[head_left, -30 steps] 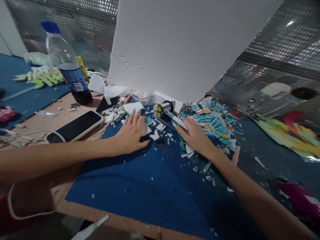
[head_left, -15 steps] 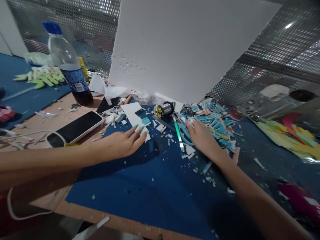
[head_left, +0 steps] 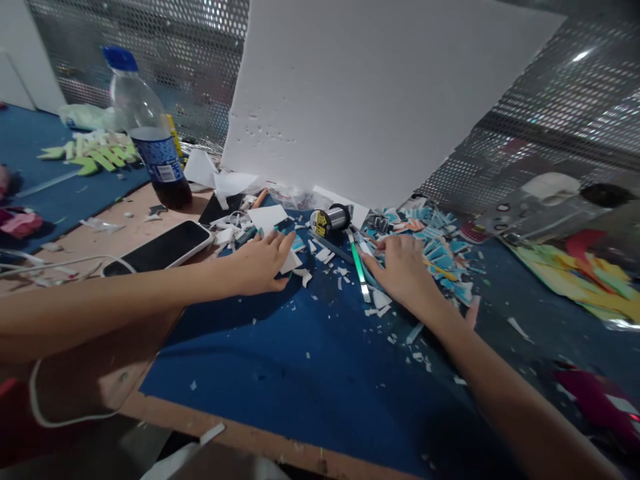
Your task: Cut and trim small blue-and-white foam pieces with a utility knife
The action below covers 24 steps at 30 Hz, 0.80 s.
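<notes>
My left hand (head_left: 267, 262) reaches across the blue mat with its fingers spread, palm down over white foam board pieces (head_left: 269, 217) and small scraps. It appears to hold nothing. On the other side, my right hand (head_left: 406, 270) is low over blue-handled scissors (head_left: 376, 272), its thumb apart from its bent fingers. The fingertips are partly hidden. Just left of that thumb lies a green utility knife (head_left: 359, 263). A spool of silvery wire (head_left: 330, 220) rests behind it. Past my right hand spreads a heap of blue and white cut scraps (head_left: 440, 243).
A cola bottle (head_left: 155, 150) stands at the back left, and a phone (head_left: 165, 247) lies near my left forearm. A large white foam sheet (head_left: 360, 100) leans against perforated metal. Yellow papers (head_left: 565, 277) lie at the right. A white cable (head_left: 37, 393) hangs at the front left.
My left hand has drawn its fingers back and turned slightly over the white pieces. My right hand has spread its thumb away from the fingers near the scissors. The view shifts slightly.
</notes>
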Motion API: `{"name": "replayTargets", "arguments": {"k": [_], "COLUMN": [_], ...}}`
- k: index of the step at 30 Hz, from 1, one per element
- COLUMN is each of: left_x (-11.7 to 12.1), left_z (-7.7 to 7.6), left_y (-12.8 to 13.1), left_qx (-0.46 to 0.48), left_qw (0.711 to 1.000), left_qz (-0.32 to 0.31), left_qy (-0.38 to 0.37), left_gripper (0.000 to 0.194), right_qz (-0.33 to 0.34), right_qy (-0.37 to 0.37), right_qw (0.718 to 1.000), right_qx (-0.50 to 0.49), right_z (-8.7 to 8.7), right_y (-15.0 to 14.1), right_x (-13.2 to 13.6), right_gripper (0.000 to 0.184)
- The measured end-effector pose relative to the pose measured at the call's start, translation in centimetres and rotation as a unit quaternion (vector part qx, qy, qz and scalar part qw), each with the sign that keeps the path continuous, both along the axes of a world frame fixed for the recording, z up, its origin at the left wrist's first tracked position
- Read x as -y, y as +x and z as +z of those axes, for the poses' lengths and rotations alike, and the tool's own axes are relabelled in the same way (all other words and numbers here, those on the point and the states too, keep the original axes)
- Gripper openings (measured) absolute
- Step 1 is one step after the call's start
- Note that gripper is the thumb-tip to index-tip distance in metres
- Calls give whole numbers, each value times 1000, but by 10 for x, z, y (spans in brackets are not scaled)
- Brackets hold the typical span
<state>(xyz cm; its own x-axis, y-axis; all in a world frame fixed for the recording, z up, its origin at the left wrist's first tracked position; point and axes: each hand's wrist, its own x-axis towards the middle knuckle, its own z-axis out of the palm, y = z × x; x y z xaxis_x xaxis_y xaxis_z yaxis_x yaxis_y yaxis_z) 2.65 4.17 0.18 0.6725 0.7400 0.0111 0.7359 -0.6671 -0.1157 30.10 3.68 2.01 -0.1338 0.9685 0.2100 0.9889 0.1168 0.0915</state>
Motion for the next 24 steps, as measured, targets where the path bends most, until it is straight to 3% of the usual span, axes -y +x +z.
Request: {"name": "replayTargets", "arguments": {"k": [6, 9, 14, 18, 24], "left_x": [13, 22, 22, 4, -6], "left_z": [-5, -6, 0, 7, 10], "left_y": [-6, -15, -21, -16, -12], "left_qx": [-45, -48, -26, -15, -27], "left_qw": [995, 993, 996, 999, 1000], "left_qz": [-84, -104, -62, -5, -8], "left_qy": [29, 37, 51, 34, 3], "left_gripper": [53, 61, 55, 82, 78], "right_qz": [40, 26, 4, -8, 10], "right_qy": [-47, -50, -56, -50, -17], "right_qw": [997, 996, 995, 993, 984], "right_qx": [-49, -68, -82, -105, -177], "right_z": [-10, -11, -7, -5, 0], "right_y": [-8, -9, -14, -15, -21], "right_x": [-3, -7, -6, -7, 5], "right_gripper": [20, 20, 23, 13, 15]}}
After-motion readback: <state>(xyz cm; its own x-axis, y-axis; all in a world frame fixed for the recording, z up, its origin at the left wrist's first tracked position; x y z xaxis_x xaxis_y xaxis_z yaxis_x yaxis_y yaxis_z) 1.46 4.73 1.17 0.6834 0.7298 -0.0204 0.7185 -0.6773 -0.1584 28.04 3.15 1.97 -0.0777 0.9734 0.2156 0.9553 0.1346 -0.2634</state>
